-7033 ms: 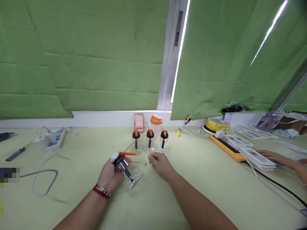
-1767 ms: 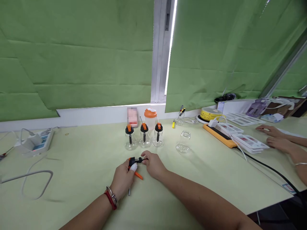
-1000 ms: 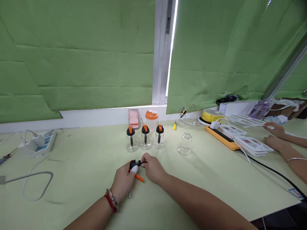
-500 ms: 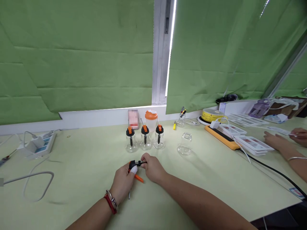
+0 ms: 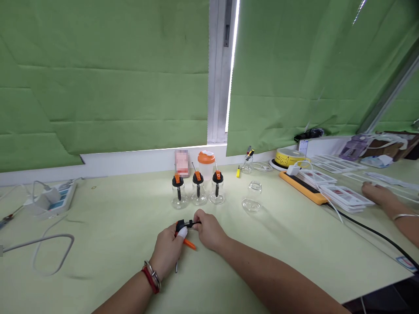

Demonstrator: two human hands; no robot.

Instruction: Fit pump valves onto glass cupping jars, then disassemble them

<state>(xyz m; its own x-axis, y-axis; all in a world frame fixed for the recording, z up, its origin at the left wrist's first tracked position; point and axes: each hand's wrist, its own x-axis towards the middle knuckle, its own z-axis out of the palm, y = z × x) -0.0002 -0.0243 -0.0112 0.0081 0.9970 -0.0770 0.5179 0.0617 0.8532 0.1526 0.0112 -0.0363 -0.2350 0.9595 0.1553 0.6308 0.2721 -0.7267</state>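
In the head view my left hand (image 5: pixel 168 248) is closed around a black bottle lid (image 5: pixel 180 225), with a long orange piece (image 5: pixel 190 244) sticking out beside the thumb. The tip of a thin metal rod (image 5: pixel 176 267) shows below that hand. My right hand (image 5: pixel 209 229) pinches the dark narrow end of the part that extends from the lid; its fingertips hide the exact grip. Beyond the hands three glass bottles (image 5: pixel 198 197) stand in a row, each with a black lid, orange flap and dark handle. A lidless glass bottle (image 5: pixel 252 200) stands to their right.
Behind the row are an orange-topped cup (image 5: pixel 206 163) and a pinkish blurred object (image 5: pixel 182 163). A glass with small tools (image 5: pixel 248 161) stands farther right. An orange power strip (image 5: pixel 303 187), printed sheets (image 5: pixel 347 196) and a co-worker's hand (image 5: pixel 376 194) are at right. Cables (image 5: pixel 49 237) lie left.
My two hands keep nearly the same place and hold on the lid. At right, one of the co-worker's hands has left the view and a white strip there has shifted.
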